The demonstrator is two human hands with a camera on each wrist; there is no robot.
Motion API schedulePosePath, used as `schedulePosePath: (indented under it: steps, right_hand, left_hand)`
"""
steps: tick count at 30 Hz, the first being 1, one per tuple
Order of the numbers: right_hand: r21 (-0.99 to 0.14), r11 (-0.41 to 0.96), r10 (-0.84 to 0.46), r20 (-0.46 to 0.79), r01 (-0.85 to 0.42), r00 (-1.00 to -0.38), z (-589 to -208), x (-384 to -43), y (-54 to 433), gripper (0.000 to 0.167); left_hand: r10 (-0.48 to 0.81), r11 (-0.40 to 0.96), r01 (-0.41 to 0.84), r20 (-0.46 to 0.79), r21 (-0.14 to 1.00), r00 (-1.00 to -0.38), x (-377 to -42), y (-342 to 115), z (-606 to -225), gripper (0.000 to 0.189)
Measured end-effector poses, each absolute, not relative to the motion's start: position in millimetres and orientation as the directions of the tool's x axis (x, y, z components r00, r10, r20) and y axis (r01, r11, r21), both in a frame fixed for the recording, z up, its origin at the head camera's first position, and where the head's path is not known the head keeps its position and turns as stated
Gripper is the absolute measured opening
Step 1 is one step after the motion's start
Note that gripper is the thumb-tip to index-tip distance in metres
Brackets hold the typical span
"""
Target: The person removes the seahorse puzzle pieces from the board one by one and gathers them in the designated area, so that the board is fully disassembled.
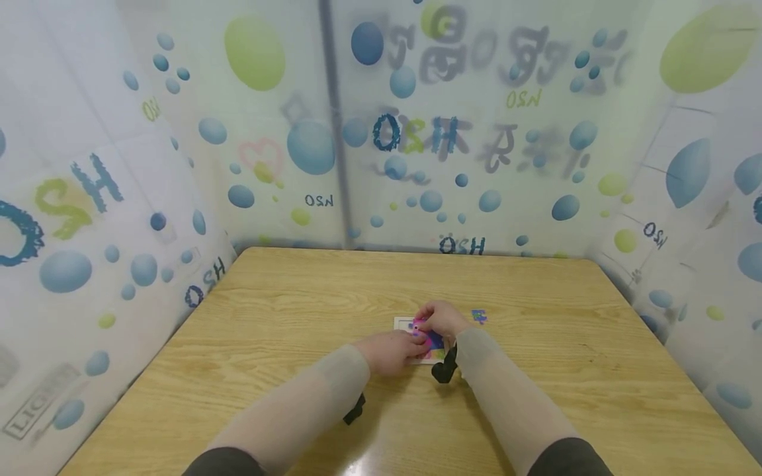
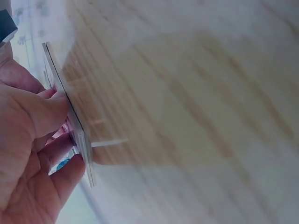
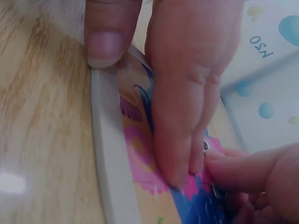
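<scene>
Head view, watched from my remote post: a framed puzzle (image 1: 437,342) lies on the wooden table (image 1: 286,311), the left hand (image 1: 389,350) resting straight fingers on it, the right hand (image 1: 442,318) pinching a pink piece (image 3: 214,142) over it; one loose piece (image 1: 479,316) sits just right of it.

In the head view, a mirrored "H2O" (image 1: 413,135) is standing on the back wall (image 1: 268,218) near twelve o'clock, smaller ones repeating around it, while grey characters (image 1: 443,63) are blurring illegibly at one. The left wall (image 1: 119,221) is bearing mirrored "H2O" at nine and boxed "LIG" lettering (image 1: 42,400) at eight; the right wall (image 1: 708,254) is showing a small mirrored "h2o" (image 1: 655,234) at three.
</scene>
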State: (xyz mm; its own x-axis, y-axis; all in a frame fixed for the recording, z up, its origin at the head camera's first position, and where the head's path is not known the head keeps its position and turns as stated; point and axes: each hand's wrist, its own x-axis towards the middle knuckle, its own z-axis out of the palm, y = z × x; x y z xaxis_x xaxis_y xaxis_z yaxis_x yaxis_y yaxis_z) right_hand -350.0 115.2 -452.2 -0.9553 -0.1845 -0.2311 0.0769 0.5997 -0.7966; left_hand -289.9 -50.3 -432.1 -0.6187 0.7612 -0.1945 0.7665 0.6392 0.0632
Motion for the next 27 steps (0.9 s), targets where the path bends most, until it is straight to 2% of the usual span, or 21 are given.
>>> schedulePosePath:
  steps: [8, 17, 27]
  right_hand:
    - [-0.776, 0.630, -0.196, -0.210, 0.042, -0.958, -455.7, -353.6, 119.8, 0.009]
    - [-0.832, 0.550, -0.192, -0.212, 0.074, -0.958, -457.5, -354.6, 120.6, 0.009]
    - [-0.842, 0.533, -0.206, -0.225, 0.084, -0.952, -454.7, -352.4, 122.4, 0.007]
  left_hand:
    - [0.761, 0.637, 0.771, -0.186, 0.032, -0.621, -287.9, -50.2, -433.5, 0.048]
    - [0.766, 0.632, 0.774, -0.183, 0.041, -0.616, -288.1, -50.9, -433.1, 0.045]
    - [0.774, 0.621, 0.783, -0.178, 0.030, -0.607, -288.9, -51.3, -434.3, 0.046]
